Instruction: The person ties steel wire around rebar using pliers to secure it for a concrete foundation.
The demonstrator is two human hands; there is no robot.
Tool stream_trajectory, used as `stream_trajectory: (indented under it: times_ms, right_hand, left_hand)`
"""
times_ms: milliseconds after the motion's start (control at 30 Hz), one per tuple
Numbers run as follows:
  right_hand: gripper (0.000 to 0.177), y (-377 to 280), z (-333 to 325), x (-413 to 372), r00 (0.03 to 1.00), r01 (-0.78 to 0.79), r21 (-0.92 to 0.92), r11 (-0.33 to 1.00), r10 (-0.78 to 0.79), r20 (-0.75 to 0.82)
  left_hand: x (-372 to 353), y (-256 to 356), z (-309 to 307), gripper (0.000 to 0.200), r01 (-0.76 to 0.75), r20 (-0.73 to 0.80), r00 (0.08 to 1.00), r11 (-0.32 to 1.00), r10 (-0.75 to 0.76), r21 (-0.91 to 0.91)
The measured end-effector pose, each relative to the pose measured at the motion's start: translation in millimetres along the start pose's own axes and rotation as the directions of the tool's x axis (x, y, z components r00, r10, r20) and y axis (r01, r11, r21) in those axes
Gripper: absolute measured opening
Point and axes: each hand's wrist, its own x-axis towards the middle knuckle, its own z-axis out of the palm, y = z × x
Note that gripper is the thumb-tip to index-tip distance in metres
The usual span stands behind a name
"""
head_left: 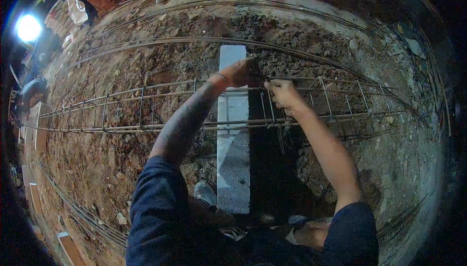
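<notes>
The long cage of brown steel bars (pixel 106 105) is held across a pale rectangular block (pixel 234 164). Its upper bar is gripped by the curled right hand (pixel 288 98); just left of that, the left hand (pixel 243 73) is bent at the bar, its finger closure indeterminable.

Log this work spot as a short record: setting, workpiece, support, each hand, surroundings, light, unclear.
setting: rough earth ground
workpiece: long cage of thin metal bars with cross ties, running left to right
support: long pale block, lying crosswise beneath the cage
left hand: at the cage's far side, above the block
right hand: fingers curled, at the cage, right of the block
surroundings: loose rods beyond the cage
light: bright lamp, upper left
unclear: what the left fingers hold
</notes>
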Motion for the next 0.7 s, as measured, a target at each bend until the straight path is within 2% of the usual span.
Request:
stream_trajectory:
  times_ms: [33, 100, 133, 167, 233, 267, 333, 367, 400, 433, 467, 500, 533, 567, 600, 633, 667, 700]
  right_hand:
    - [0.028, -0.3, -0.3, -0.6, 1.000, 0.003, 0.004, 1.000, -0.003, 0.000]
    - [0.031, -2.2, -1.8, 0.0, 0.999, -0.041, 0.015, 0.999, 0.041, 0.021]
    - [0.031, -1.7, -1.2, 1.4, 0.999, -0.039, 0.013, 0.999, 0.039, 0.022]
    - [0.032, -0.5, -1.4, 4.0, 1.000, -0.008, -0.045, 0.999, 0.008, -0.011]
    - [0.033, -2.3, -1.6, 5.3, 0.999, 0.020, -0.108, 0.994, -0.025, -0.044]
    - [0.035, -3.1, 0.3, 6.3, 0.997, -0.011, -0.139, 0.990, 0.000, -0.083]
    - [0.037, -8.9, 5.8, 5.5, 0.992, -0.045, -0.165, 0.985, 0.025, -0.123]
    - [0.050, -13.8, 6.5, 6.1, 0.987, -0.097, -0.208, 0.973, 0.067, -0.146]
    - [0.063, -18.3, 6.1, 7.6, 0.979, -0.148, -0.250, 0.957, 0.107, -0.172]
    - [0.063, -7.7, 6.6, 23.7, 0.979, -0.148, -0.253, 0.956, 0.106, -0.173]
    - [0.066, 13.7, 8.6, 49.7, 0.956, -0.050, -0.453, 0.890, -0.089, -0.280]
    - [0.070, 11.3, 12.6, 49.4, 0.895, 0.010, -0.640, 0.768, -0.293, -0.337]
    - [0.060, 11.2, 10.1, 45.4, 0.927, 0.038, -0.562, 0.826, -0.239, -0.289]
    - [0.060, 11.3, 8.8, 41.7, 0.927, 0.034, -0.563, 0.826, -0.237, -0.291]
    - [0.054, 7.9, 8.7, 36.0, 0.940, 0.077, -0.550, 0.832, -0.245, -0.238]
    - [0.048, 7.7, 9.2, 32.1, 0.951, 0.120, -0.533, 0.838, -0.252, -0.182]
    - [0.048, 14.3, 10.2, 36.1, 0.952, 0.118, -0.532, 0.838, -0.248, -0.179]
    - [0.044, 25.0, 11.5, 45.9, 0.940, 0.112, -0.505, 0.856, -0.257, -0.227]
  left_hand:
    - [1.6, 1.4, -1.0, 0.031, -0.001, 0.002, 1.000, 1.000, 0.001, 0.004]
    - [8.7, 3.7, -4.1, 0.031, -0.042, 0.321, 0.942, 0.912, -0.100, 0.408]
    - [7.6, -8.9, 3.7, 0.031, -0.215, 0.269, 0.957, 0.889, 0.109, 0.405]
    - [11.0, -21.5, 10.2, 0.031, -0.215, 0.264, 0.958, 0.888, 0.111, 0.406]
    - [18.0, -6.5, 15.1, 0.030, -0.065, 0.297, 0.927, 0.680, -0.231, 0.731]
    - [18.0, -6.2, 17.4, 0.030, -0.064, 0.295, 0.928, 0.680, -0.229, 0.731]
    - [15.8, -8.5, 21.9, 0.030, 0.205, 0.099, 0.929, 0.718, -0.356, 0.665]
    - [17.4, -10.2, 22.7, 0.030, 0.206, 0.099, 0.929, 0.719, -0.357, 0.663]
    - [20.8, -0.1, 17.5, 0.030, 0.218, 0.252, 0.856, 0.757, -0.452, 0.615]
    - [24.4, 5.9, 13.8, 0.029, 0.240, 0.401, 0.755, 0.788, -0.518, 0.567]
    - [26.8, 4.4, 13.3, 0.029, 0.239, 0.400, 0.758, 0.789, -0.516, 0.565]
    - [28.3, 1.0, 12.9, 0.028, 0.425, 0.370, 0.719, 0.794, -0.588, 0.434]
    - [28.7, -2.7, 13.0, 0.027, 0.592, 0.358, 0.665, 0.755, -0.656, 0.283]
    - [25.6, -8.4, 8.7, 0.027, 0.591, 0.362, 0.665, 0.756, -0.654, 0.281]
    - [19.9, -9.1, -1.2, 0.026, 0.523, 0.463, 0.747, 0.852, -0.477, 0.034]
    - [16.7, -8.3, -6.4, 0.025, 0.436, 0.510, 0.814, 0.872, -0.277, -0.223]
    - [24.1, -5.0, -4.6, 0.094, 0.608, 0.475, 0.745, 0.771, -0.469, -0.192]
    - [21.9, -17.9, -3.1, 0.094, 0.611, 0.474, 0.743, 0.768, -0.473, -0.192]
